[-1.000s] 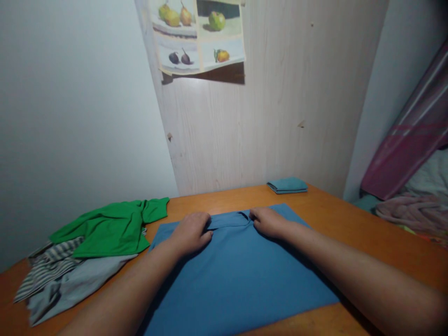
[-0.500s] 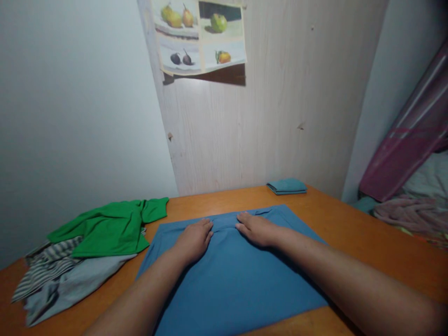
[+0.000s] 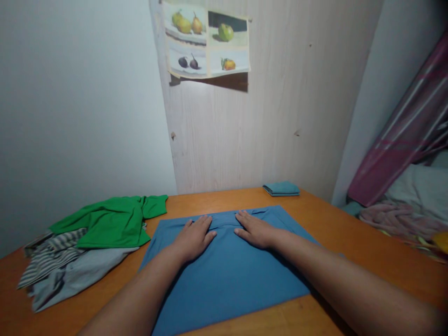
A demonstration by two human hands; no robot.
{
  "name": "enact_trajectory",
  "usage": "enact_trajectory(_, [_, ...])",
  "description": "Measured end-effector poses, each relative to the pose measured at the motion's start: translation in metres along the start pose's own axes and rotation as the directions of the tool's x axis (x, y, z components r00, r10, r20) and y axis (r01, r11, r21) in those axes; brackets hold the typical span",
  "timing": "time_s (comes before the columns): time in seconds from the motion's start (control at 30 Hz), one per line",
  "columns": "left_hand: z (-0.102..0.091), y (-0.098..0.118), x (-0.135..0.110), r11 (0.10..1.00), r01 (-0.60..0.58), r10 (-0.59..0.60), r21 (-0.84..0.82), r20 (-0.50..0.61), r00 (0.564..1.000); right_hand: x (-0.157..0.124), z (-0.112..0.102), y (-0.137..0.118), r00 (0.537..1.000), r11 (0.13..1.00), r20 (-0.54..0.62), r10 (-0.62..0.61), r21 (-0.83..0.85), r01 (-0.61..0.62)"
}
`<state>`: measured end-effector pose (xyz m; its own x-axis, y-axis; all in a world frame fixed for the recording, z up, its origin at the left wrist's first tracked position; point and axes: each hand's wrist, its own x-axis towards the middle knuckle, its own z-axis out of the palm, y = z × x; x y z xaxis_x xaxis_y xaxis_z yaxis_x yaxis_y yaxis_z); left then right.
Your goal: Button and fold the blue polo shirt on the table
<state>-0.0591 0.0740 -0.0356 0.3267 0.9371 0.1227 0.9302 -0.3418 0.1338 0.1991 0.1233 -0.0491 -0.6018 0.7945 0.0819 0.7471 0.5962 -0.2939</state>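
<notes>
A blue garment, which looks like a folded shirt, lies spread on the orange-brown table in front of me. My left hand rests flat on its far part, left of the middle, thumb held apart from the fingers. To the right, my right hand lies palm down on the same cloth, fingers stretched forward. Between the two hands the far edge shows small creases and what may be a neckline. Part of the garment's left and right sides is hidden under my forearms.
At the left lies a green T-shirt on a striped cloth and a grey cloth. A folded teal cloth sits at the table's back right. Fruit pictures hang on the wall. Beyond the right edge are a pink curtain and bedding.
The view has shifted slightly. My left hand's fingers and thumb have spread wider on the blue cloth, and my right thumb sits further from its fingers. Both hands stay flat on the garment.
</notes>
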Motion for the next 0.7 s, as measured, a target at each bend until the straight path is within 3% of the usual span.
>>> enact_trajectory(0.2, [-0.007, -0.006, 0.002, 0.998, -0.057, 0.053, -0.014, -0.184, 0.981, -0.008, -0.014, -0.005, 0.991, 0.998, -0.118, 0.057, 0.004, -0.057])
enact_trajectory(0.5, [-0.005, 0.004, 0.002, 0.992, -0.066, 0.075, 0.109, -0.086, 0.993, -0.012, 0.007, 0.000, 0.996, 0.997, -0.060, 0.073, -0.025, -0.075])
enact_trajectory(0.7, [-0.005, 0.003, 0.003, 0.995, -0.035, 0.042, 0.091, -0.073, 0.996, -0.013, -0.001, -0.005, 0.996, 0.997, -0.046, 0.078, -0.020, -0.078])
